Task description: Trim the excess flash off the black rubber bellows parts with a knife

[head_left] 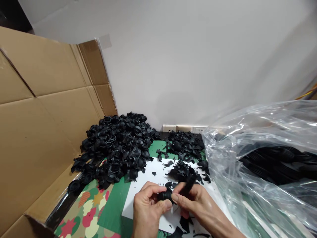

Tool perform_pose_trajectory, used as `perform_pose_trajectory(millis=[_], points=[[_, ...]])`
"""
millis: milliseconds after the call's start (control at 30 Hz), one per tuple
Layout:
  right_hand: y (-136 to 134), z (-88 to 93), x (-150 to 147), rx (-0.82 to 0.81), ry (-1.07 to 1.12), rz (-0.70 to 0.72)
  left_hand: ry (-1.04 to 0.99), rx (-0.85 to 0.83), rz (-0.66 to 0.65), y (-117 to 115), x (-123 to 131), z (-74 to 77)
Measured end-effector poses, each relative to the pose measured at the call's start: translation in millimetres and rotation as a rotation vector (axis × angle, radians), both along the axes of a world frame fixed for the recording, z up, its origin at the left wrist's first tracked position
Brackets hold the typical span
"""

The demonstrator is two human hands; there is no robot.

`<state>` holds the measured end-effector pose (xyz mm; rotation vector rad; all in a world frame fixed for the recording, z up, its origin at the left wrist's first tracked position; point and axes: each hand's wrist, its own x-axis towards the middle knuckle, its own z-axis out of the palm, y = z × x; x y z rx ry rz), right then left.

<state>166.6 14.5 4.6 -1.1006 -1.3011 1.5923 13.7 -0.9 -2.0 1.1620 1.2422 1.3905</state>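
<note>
My left hand (150, 205) is closed on a small, round, black ribbed rubber part (165, 195), gripped between thumb and fingers above a white sheet (133, 201). My right hand (195, 200) is closed too, its thumb and fingertip pinching at the part's right side. A dark, blurred, stick-like thing (189, 185) juts up from between the right fingers; its kind cannot be made out. Black rubber scraps (184, 172) lie just beyond my hands, and more lie below them.
A large heap of black ribbed rubber parts (121, 142) rises at the left against a cardboard sheet (54, 99). More scraps (185, 143) lie at the back below wall sockets (198, 130). Clear plastic bagging (225, 158) with black ribbed parts (277, 162) inside stands right.
</note>
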Motion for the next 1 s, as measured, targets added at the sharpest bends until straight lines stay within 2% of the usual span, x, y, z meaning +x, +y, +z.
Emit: perform_pose_trajectory(millis=[267,433,567,767,1000], points=[[5,-3.5,14,0.039,0.028,-0.219,-0.009,0.005,0.016,-1,2,5.8],[6,-5.2,16,-0.028,0.152,-0.163,-0.013,0.016,0.023,-1,1,6.1],[6,-2.5,16,-0.037,0.111,-0.186,-0.035,0.019,0.03,-2,2,6.4],[4,4.1,14,-0.003,0.065,-0.225,-0.095,-0.013,0.047,0,2,2.9],[4,6.7,14,0.08,0.061,-0.244,-0.092,-0.044,0.065,2,1,5.9]])
